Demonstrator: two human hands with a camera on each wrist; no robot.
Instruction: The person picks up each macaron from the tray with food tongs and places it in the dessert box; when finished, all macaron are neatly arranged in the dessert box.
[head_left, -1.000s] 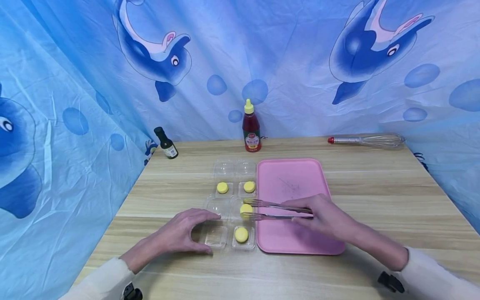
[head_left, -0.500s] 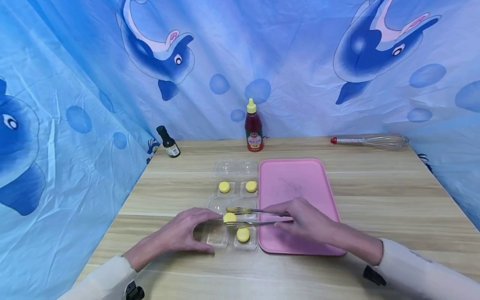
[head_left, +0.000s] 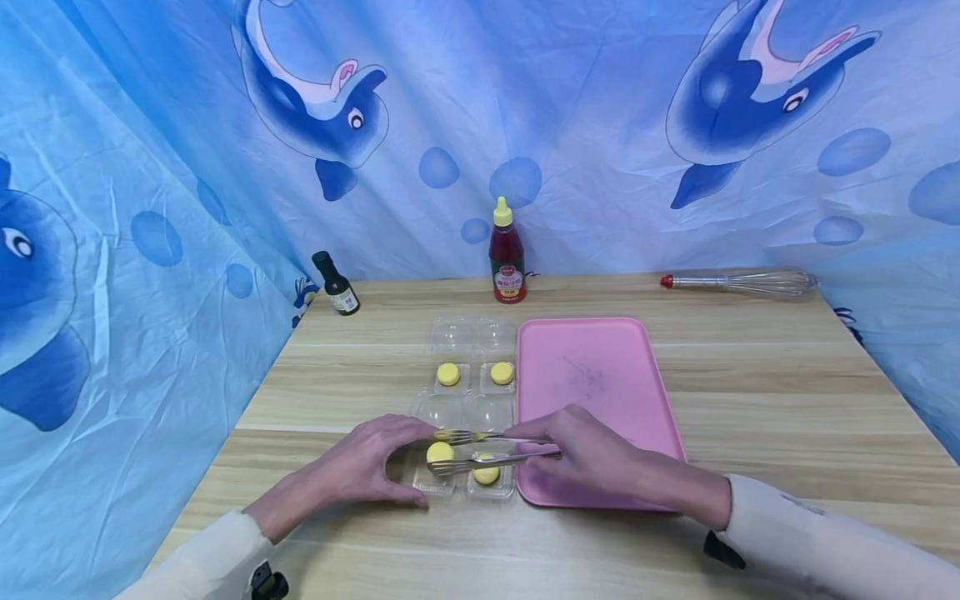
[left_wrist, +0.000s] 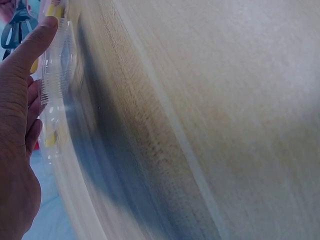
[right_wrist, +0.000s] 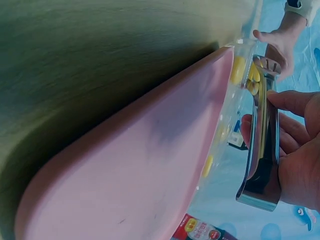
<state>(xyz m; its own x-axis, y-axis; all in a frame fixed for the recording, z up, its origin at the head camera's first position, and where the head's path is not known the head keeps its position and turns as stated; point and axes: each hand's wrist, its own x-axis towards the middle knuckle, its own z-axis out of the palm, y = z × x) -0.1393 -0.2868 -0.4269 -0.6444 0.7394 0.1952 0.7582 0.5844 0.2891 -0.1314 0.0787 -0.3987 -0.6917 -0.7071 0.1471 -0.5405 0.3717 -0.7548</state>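
My right hand (head_left: 588, 446) grips metal tongs (right_wrist: 260, 199) with fork-like tips. Between the tips is a yellow macaron (head_left: 440, 452), over the left compartment of the nearer clear plastic box (head_left: 432, 486). A second macaron (head_left: 486, 473) sits in that box's right compartment, partly covered by the lower tong arm. My left hand (head_left: 375, 458) curves around the box's left end, index finger behind and thumb (left_wrist: 42, 37) along its front edge. Farther back, another clear box holds two macarons, a left one (head_left: 448, 374) and a right one (head_left: 502, 373).
A pink tray (head_left: 577, 350) lies right of the boxes, under my right hand. Along the back stand a red sauce bottle (head_left: 507, 258) and a small dark bottle (head_left: 335, 283). A whisk (head_left: 738, 282) lies at the back right. Blue dolphin-printed cloth hangs behind the table.
My right hand has moved left and slightly nearer, carrying the macaron in the tongs from the right side over to the front left compartment. My left hand has stayed at the box.
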